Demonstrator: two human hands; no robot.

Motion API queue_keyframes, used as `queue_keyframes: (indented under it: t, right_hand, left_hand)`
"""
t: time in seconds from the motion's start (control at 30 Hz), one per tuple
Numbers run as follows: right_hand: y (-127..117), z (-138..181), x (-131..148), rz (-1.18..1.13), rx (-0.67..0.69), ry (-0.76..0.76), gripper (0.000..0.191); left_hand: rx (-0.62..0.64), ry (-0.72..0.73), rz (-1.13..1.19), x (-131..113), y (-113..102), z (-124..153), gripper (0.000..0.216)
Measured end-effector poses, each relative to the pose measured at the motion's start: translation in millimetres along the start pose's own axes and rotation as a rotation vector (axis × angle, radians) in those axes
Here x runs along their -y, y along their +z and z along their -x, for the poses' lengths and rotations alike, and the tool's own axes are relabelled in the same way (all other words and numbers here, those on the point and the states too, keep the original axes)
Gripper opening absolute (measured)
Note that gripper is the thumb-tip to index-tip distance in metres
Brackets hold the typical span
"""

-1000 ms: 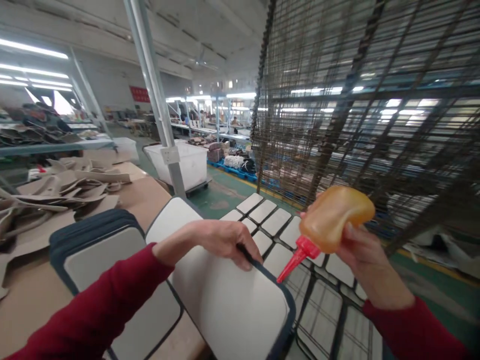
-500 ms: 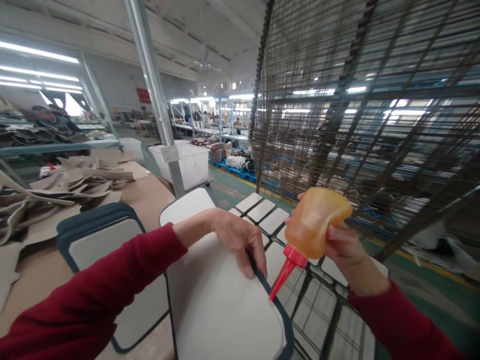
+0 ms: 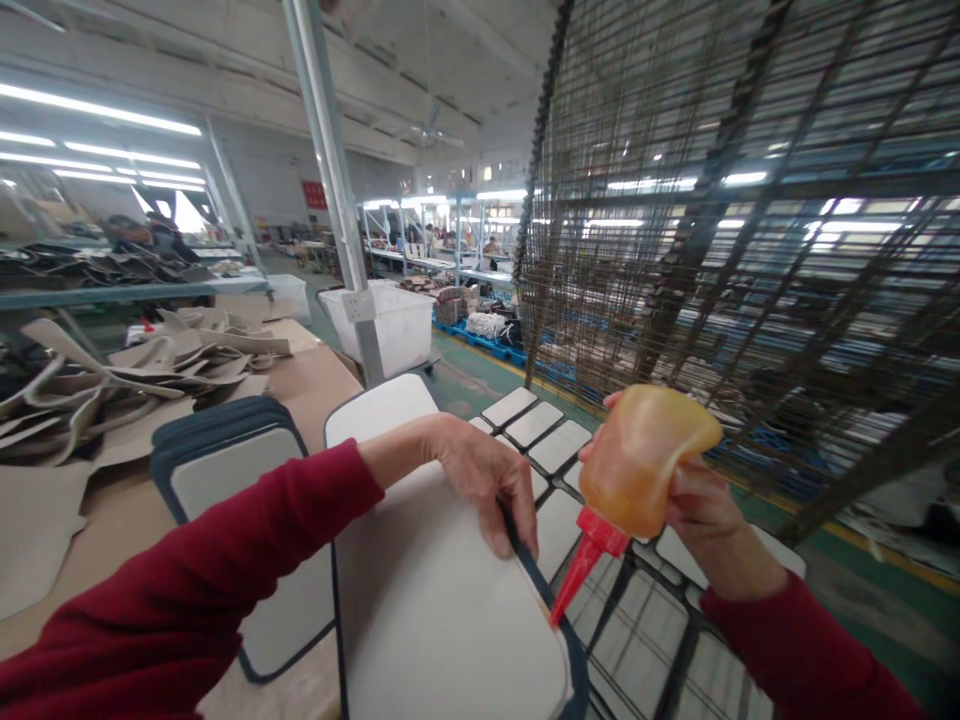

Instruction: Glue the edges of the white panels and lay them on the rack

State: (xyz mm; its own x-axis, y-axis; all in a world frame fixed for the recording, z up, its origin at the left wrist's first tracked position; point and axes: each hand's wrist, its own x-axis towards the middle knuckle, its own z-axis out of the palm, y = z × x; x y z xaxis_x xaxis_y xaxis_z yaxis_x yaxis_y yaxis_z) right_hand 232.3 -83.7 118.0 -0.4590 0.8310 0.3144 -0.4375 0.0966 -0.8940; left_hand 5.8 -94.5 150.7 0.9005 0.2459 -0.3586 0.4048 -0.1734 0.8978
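Note:
In the head view, a pale panel with a dark blue border (image 3: 442,610) lies in front of me, rounded at its corners. My left hand (image 3: 487,485) reaches across it and pinches the dark border at its right edge between thumb and fingers. An amber squeeze bottle (image 3: 645,455) is tipped nozzle-down in my right hand (image 3: 701,505), its soft side dented. The red nozzle (image 3: 577,575) has its tip at the seam between pale face and dark border, just nearer me than my left fingers. Whether liquid is coming out cannot be seen.
A stack of similar panels (image 3: 240,450) stands on the brown table (image 3: 319,370) at left, near loose beige cut pieces (image 3: 165,370). Bordered panels (image 3: 559,445) lie on the right beneath a large wire rack (image 3: 675,200). A metal post (image 3: 330,170) and white bin (image 3: 397,325) stand beyond.
The nozzle tip has slid a little along the panel's right edge toward me. My left hand keeps its pinch at about the same spot. The view has turned slightly left.

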Motion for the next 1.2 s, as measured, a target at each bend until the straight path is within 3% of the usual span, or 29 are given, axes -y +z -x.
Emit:
queue_keyframes:
  t: [0.37, 0.7, 1.0, 1.2]
  right_hand:
    - [-4, 0, -2, 0.042, -0.005, -0.082, 0.064]
    - [-11, -2, -17, -0.027, -0.268, -0.099, 0.065]
    - [-19, 5, -25, -0.007, -0.292, -0.191, 0.063]
    - [-16, 7, -22, -0.006, -0.426, -0.228, 0.069]
  left_hand:
    - [-0.089, -0.028, -0.004, 6, -5, 14, 0.032]
    - [-0.16, -0.013, -0.001, 9, -9, 29, 0.038]
    - [-0.22, 0.005, -0.017, 17, -12, 40, 0.038]
    - [-0.281, -0.018, -0.038, 22, -14, 48, 0.039]
